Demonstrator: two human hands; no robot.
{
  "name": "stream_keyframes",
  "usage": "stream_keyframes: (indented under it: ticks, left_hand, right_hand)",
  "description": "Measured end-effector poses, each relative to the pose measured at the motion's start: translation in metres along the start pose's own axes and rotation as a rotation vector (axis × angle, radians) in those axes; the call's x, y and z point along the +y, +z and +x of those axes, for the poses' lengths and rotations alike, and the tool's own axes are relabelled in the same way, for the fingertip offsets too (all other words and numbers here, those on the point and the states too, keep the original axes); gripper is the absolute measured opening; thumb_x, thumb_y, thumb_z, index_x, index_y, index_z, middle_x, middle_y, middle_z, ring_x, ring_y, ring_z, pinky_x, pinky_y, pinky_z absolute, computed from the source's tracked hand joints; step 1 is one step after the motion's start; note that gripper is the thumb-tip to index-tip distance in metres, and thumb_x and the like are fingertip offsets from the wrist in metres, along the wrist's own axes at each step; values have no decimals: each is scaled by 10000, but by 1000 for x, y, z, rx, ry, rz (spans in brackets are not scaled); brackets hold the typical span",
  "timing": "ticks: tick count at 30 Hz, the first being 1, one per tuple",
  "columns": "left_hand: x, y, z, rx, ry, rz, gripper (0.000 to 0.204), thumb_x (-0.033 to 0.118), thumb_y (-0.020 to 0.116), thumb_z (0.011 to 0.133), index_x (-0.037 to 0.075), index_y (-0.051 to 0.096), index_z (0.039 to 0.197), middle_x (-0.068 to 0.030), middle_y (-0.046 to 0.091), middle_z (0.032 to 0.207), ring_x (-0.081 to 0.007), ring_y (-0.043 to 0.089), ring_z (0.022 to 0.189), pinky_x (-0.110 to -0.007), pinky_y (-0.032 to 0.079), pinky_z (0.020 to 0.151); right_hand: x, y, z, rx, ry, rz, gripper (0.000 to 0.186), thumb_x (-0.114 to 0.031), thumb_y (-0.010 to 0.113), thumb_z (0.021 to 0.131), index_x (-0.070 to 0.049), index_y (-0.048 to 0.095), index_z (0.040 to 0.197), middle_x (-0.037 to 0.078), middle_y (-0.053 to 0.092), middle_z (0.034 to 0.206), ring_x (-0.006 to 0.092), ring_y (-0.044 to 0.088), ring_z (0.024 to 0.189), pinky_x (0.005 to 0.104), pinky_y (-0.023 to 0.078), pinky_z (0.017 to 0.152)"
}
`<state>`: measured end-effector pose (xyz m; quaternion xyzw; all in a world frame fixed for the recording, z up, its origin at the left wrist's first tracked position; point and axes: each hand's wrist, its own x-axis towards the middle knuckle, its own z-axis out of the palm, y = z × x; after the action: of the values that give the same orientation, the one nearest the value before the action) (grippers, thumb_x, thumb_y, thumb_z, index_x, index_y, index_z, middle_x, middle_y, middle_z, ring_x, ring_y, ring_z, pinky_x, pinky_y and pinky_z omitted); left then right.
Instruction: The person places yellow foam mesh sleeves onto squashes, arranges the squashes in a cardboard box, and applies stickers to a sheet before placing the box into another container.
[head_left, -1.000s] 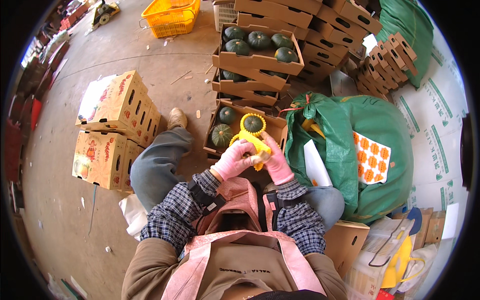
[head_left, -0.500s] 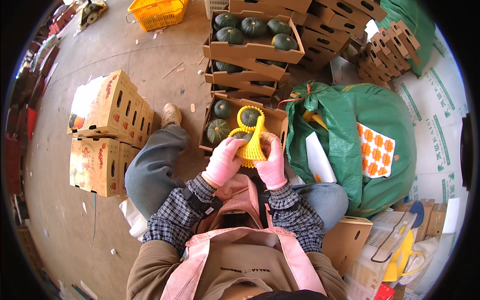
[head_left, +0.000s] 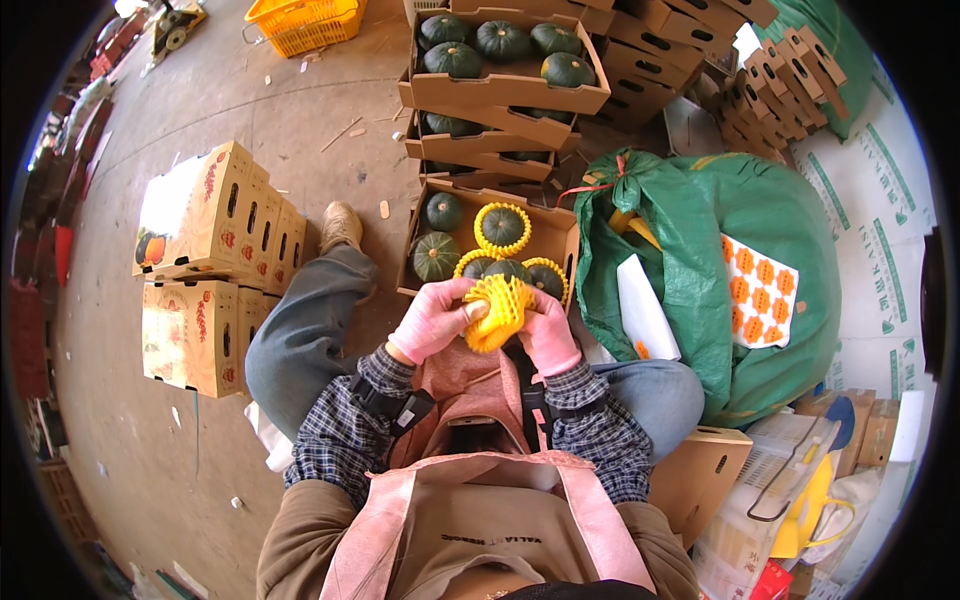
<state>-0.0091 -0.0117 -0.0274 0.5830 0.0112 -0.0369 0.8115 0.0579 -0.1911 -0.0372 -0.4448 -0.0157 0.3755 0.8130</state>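
A bunched yellow foam net sleeve (head_left: 497, 320) is gripped between my two pink-gloved hands. My left hand (head_left: 432, 318) pinches its left side, with the thumb over the mesh. On its right side, my right hand (head_left: 550, 330) has its fingers closed on the edge. Just beyond the sleeve is an open cardboard box (head_left: 552, 232) of dark green pumpkins. Two bare pumpkins (head_left: 436, 257) lie at its left. A netted pumpkin (head_left: 501, 227) sits mid-box, and others in yellow nets (head_left: 546, 278) are nearer me, partly hidden by the sleeve and my hands.
Behind the box, stacked cartons (head_left: 500, 100) hold more pumpkins. At my right bulges a green woven sack (head_left: 765, 210) with an orange-patterned sheet (head_left: 757, 292) on it. Printed cartons (head_left: 200, 225) stand at left. A yellow crate (head_left: 305, 24) is farther off.
The foam sleeve was stretched long and reached up over the box; now it is bunched lower, between my hands. More of the netted pumpkins show behind it.
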Motion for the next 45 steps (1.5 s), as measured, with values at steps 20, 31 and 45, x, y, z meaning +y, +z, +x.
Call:
stream_keyframes:
  ticks: [20,31,45]
  left_hand:
    - [-21,-17,7,-68,-166,-717,221,264,555,899,45,570,926,-105,634,955,-228,625,885,-377,504,824]
    - [-39,13,62,231,313,879,163,140,651,836,25,594,936,-168,577,972,-355,585,880,-383,492,741]
    - [-83,-51,87,528,35,412,159,162,593,920,3,579,926,-32,577,743,-82,491,698,-245,441,651]
  right_hand:
    - [21,-33,-19,-551,430,-22,500,-219,556,911,43,418,1314,115,540,1264,259,545,1147,387,422,1003]
    - [25,-42,14,510,124,-482,182,-232,447,958,-96,521,1053,14,582,782,104,521,544,236,384,369]
    - [51,-46,103,600,-513,-861,160,-178,562,919,-24,523,898,163,581,769,275,543,670,343,464,643]
